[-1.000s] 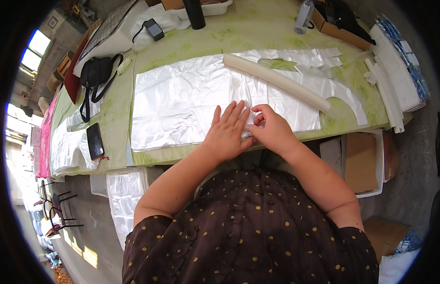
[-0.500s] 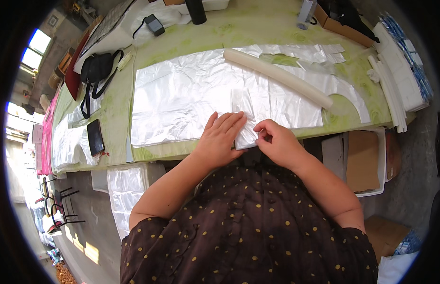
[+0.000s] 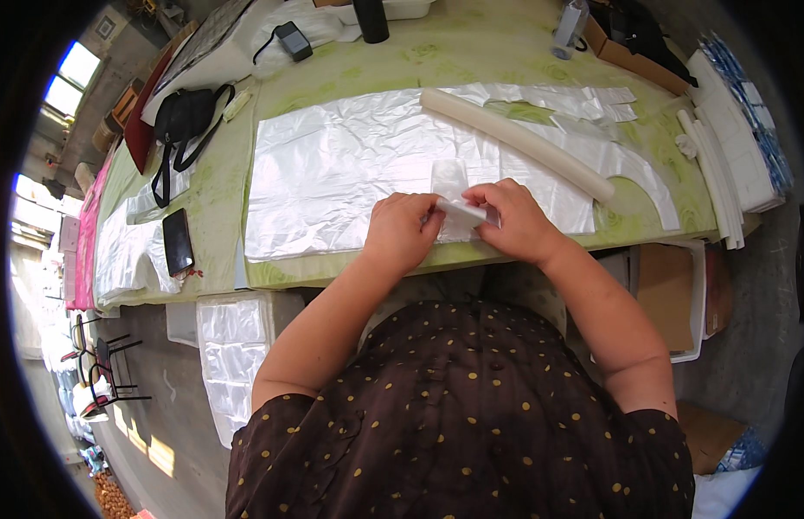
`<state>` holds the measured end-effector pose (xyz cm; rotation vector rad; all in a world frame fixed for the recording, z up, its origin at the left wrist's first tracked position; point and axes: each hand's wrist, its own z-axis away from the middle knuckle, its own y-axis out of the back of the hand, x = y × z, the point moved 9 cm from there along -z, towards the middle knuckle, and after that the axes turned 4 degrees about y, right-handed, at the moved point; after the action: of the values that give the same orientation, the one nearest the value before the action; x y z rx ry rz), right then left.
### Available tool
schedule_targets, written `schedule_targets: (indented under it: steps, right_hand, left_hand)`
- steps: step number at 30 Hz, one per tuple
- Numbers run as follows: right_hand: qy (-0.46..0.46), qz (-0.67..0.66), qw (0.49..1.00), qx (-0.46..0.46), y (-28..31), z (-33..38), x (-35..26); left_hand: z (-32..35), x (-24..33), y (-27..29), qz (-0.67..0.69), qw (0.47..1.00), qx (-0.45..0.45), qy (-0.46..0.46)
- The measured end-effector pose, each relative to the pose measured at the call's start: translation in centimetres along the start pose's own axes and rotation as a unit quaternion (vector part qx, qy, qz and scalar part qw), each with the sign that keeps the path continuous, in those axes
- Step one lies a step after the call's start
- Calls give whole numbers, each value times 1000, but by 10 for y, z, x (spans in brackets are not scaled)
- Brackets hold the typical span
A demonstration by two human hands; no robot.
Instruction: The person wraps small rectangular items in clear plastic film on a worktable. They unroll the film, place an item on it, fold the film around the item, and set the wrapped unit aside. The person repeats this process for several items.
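A folded strip of thin white translucent plastic sheet is pinched by both hands at the near side of the table. My left hand grips its left end, thumb against fingers. At its right end, my right hand pinches the edge with thumb and fingers. The far part of the strip lies on a spread pile of crinkled white plastic sheets. Across the pile, beyond my right hand, a long cream tube rests at a slant.
The table has a green patterned cover. On its left lie a black phone and a black bag. Along the right edge are white rolls and an open cardboard box. Bins with plastic and cardboard stand below.
My left hand has gone from lying flat on the plastic to pinching its end. The folded strip's near end is now lifted and turned over, held between both hands.
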<state>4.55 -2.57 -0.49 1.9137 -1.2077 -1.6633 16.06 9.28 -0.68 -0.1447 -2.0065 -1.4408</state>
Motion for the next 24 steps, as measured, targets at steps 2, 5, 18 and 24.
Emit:
schedule_targets:
  steps: [2,5,18,24]
  right_hand:
    - [-22,-23,999,-1,0,-4,1]
    - [-37,-65,997,0,1,-8,2]
    - [-150,-49,984,80,-6,-12,17]
    - [-182,-15,979,87,-7,-15,20]
  left_hand:
    - [-3,-6,-1,22,999,6,44]
    - [-6,-13,-2,64,995,14,79]
    - [-9,-14,0,47,997,-12,59]
    - [-15,-17,-1,42,992,-19,116]
